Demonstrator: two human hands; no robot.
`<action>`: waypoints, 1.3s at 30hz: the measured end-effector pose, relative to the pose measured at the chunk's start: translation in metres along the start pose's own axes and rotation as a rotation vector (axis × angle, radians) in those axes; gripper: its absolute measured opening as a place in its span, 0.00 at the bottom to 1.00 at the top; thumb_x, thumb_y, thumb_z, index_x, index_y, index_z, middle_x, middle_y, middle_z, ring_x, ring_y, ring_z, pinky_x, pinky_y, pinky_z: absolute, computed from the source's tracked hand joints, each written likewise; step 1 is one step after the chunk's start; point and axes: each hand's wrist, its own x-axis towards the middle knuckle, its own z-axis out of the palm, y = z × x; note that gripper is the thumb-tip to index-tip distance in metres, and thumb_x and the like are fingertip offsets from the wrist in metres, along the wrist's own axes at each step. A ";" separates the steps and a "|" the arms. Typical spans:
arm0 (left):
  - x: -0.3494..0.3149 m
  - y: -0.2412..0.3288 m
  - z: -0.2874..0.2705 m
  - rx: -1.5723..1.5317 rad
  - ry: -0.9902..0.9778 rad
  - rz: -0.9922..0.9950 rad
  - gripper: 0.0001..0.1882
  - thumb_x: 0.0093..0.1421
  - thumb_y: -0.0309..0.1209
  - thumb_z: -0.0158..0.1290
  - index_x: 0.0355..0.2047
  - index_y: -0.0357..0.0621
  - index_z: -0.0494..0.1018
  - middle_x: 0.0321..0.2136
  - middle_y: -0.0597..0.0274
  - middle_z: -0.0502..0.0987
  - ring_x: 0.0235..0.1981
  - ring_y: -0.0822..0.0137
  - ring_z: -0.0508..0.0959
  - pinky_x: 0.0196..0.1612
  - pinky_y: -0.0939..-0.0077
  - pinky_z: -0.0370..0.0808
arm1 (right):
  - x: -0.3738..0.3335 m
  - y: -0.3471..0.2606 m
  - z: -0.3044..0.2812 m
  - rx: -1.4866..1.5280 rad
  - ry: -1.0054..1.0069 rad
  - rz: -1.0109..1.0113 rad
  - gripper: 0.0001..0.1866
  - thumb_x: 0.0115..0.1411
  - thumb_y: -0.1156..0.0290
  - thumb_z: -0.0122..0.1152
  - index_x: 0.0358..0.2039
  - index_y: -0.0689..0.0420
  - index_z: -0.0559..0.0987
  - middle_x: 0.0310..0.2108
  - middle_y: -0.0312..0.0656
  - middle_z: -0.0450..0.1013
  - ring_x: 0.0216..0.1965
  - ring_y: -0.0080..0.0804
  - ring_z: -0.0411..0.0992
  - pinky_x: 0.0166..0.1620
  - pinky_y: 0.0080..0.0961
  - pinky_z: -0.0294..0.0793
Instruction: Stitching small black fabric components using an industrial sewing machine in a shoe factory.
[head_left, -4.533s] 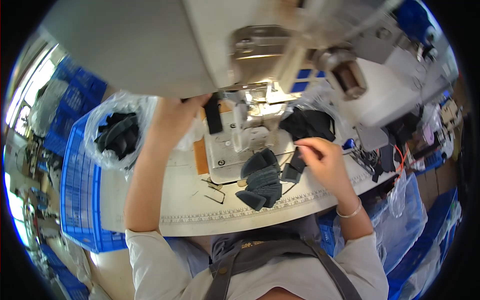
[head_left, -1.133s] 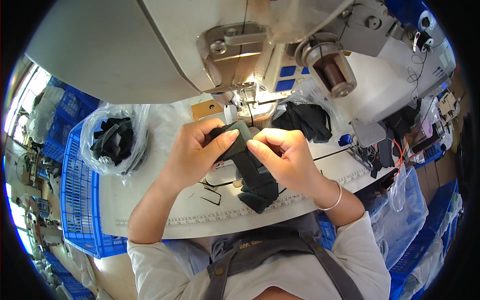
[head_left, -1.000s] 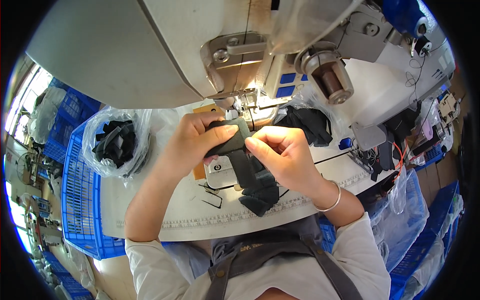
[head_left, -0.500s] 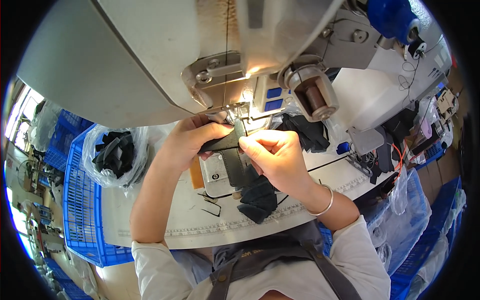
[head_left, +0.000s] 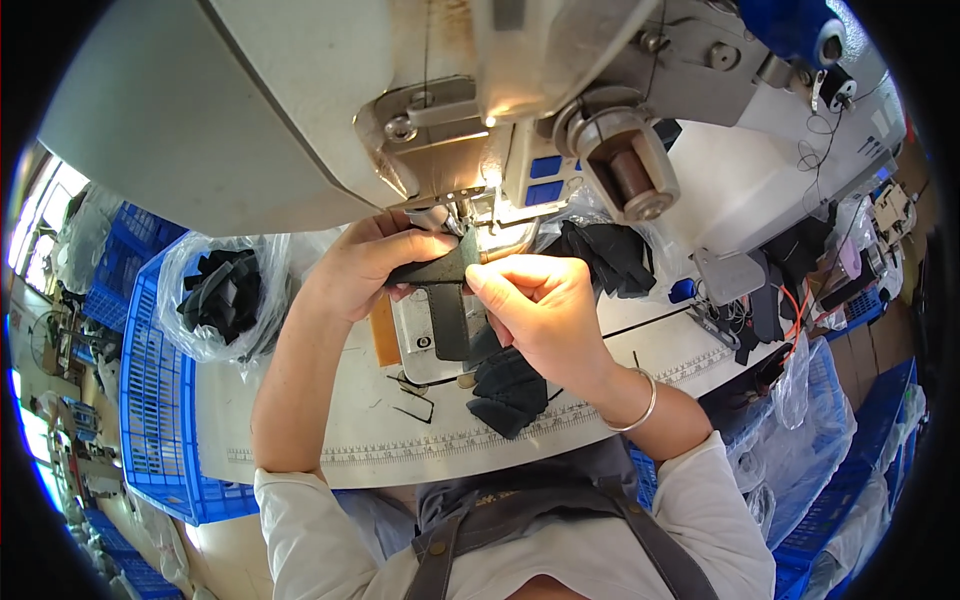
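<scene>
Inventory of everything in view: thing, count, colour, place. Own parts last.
held fabric: count unclear, dark grey, between the hands
pads: several overlapping, dark grey, table, front of machine
fabric heap: uncountable, black, right of sewing head
sewing machine: 1, off-white, top
spool: 1, brown, holder above fabric heap
table: 1, white, ruler marks along front edge
clear bag: 1, dark pieces inside, left; more bags right
blue crates: several, left and right
background clutter: too small to count
apron: 1, grey, person's front
bracelet: 1, silver, right wrist
left hand: 1, bare, gripping held fabric
right hand: 1, bare, pinching its edge
</scene>
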 end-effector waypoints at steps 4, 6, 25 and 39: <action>0.003 -0.002 -0.003 -0.015 0.027 -0.020 0.09 0.49 0.31 0.55 0.29 0.39 0.71 0.17 0.67 0.71 0.11 0.81 0.64 0.12 0.90 0.58 | 0.000 0.002 0.004 0.056 0.020 0.019 0.12 0.55 0.73 0.52 0.16 0.61 0.72 0.10 0.28 0.63 0.13 0.09 0.56 0.16 0.13 0.53; 0.002 -0.003 -0.004 -0.010 0.006 -0.042 0.09 0.50 0.31 0.54 0.29 0.38 0.71 0.17 0.66 0.71 0.11 0.81 0.65 0.12 0.90 0.59 | -0.001 0.000 0.003 0.080 0.048 0.037 0.11 0.55 0.73 0.52 0.16 0.62 0.72 0.10 0.28 0.63 0.13 0.10 0.57 0.16 0.13 0.53; -0.009 -0.003 0.003 -0.002 -0.031 -0.006 0.07 0.54 0.32 0.53 0.26 0.41 0.71 0.12 0.70 0.69 0.11 0.82 0.67 0.13 0.91 0.62 | -0.012 0.003 -0.002 0.018 -0.164 0.074 0.10 0.57 0.72 0.52 0.21 0.62 0.72 0.14 0.29 0.65 0.15 0.10 0.61 0.17 0.09 0.58; -0.012 -0.010 0.013 0.059 0.077 0.078 0.09 0.52 0.34 0.55 0.23 0.42 0.71 0.11 0.72 0.67 0.11 0.84 0.63 0.13 0.91 0.57 | -0.014 0.001 -0.006 -0.113 -0.158 0.008 0.10 0.57 0.73 0.53 0.20 0.63 0.73 0.14 0.29 0.65 0.16 0.10 0.62 0.18 0.09 0.60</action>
